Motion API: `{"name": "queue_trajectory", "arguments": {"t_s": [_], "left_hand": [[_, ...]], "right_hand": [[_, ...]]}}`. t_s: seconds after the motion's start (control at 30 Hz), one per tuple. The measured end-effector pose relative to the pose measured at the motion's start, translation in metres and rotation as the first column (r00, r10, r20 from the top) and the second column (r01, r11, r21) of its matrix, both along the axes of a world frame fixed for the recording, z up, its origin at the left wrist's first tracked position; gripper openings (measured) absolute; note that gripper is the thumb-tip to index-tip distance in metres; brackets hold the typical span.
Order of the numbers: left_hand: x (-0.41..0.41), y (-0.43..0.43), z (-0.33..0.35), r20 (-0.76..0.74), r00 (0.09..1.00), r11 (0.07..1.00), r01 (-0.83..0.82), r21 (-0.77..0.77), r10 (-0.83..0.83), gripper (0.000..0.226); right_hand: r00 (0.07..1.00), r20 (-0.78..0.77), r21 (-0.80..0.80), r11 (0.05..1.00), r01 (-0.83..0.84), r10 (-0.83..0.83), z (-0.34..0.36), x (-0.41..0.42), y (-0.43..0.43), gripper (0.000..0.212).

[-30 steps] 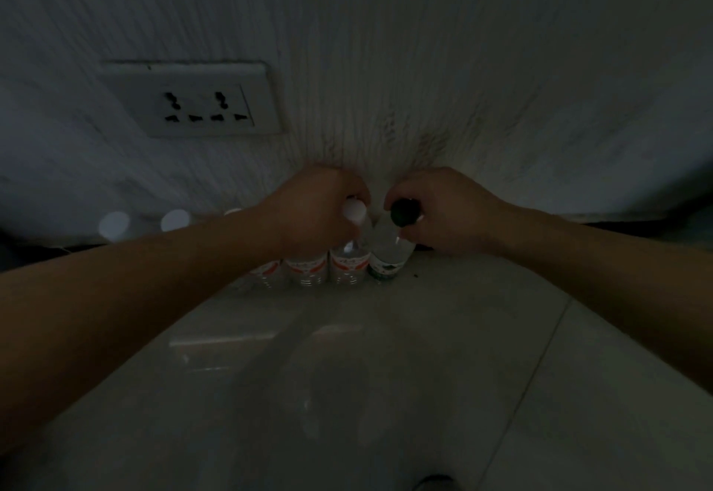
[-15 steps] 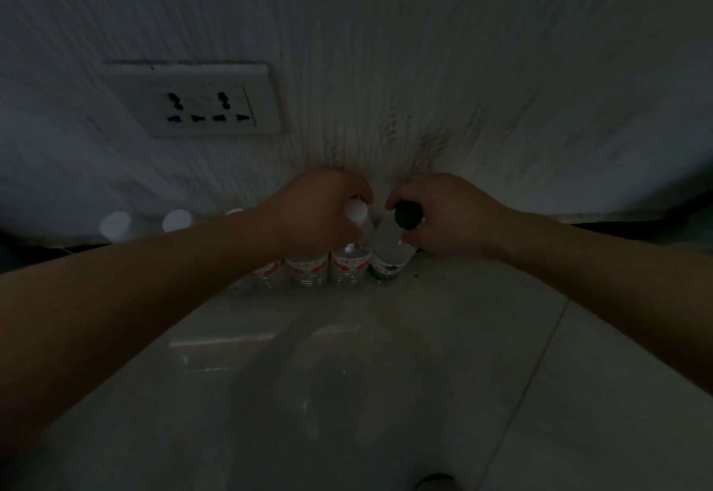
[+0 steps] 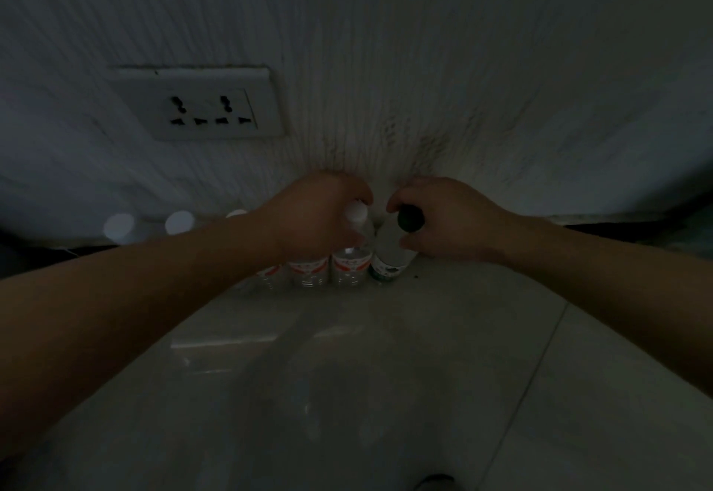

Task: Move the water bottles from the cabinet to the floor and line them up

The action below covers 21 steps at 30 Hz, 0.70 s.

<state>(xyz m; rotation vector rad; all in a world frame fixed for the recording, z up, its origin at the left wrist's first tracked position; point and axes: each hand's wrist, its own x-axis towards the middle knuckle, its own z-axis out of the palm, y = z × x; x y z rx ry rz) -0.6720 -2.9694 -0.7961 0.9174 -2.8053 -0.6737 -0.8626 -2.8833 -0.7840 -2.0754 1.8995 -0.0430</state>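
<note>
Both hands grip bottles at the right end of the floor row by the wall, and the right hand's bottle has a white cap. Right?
Wrong on the cap. The head view shows the right hand gripping a dark-capped bottle; the white-capped bottle is the one in the left hand. The rest stands.

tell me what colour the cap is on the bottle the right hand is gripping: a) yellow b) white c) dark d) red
c: the bottle that the right hand grips has a dark cap; the white cap belongs to the neighbouring bottle in the left hand.
</note>
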Motion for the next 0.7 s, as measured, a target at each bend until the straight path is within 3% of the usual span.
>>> {"name": "queue_trajectory", "arguments": {"t_s": [0.23, 0.5, 0.7], "left_hand": [[0.002, 0.002, 0.001, -0.001, 1.000, 1.000, 0.010, -0.019, -0.010, 0.059], [0.002, 0.018, 0.016, -0.059, 0.998, 0.978, 0.004, -0.207, -0.016, 0.056], [0.008, 0.016, 0.018, -0.027, 1.000, 0.984, -0.016, -0.177, 0.011, 0.059]], "right_hand": [[1.000, 0.015, -0.017, 1.000, 0.003, -0.003, -0.001, -0.001, 0.001, 0.061], [0.997, 0.075, -0.077, 0.997, 0.018, -0.012, 0.003, -0.007, 0.005, 0.062], [0.987, 0.150, -0.102, 0.992, 0.077, -0.062, 0.014, -0.008, 0.020, 0.067]]}}
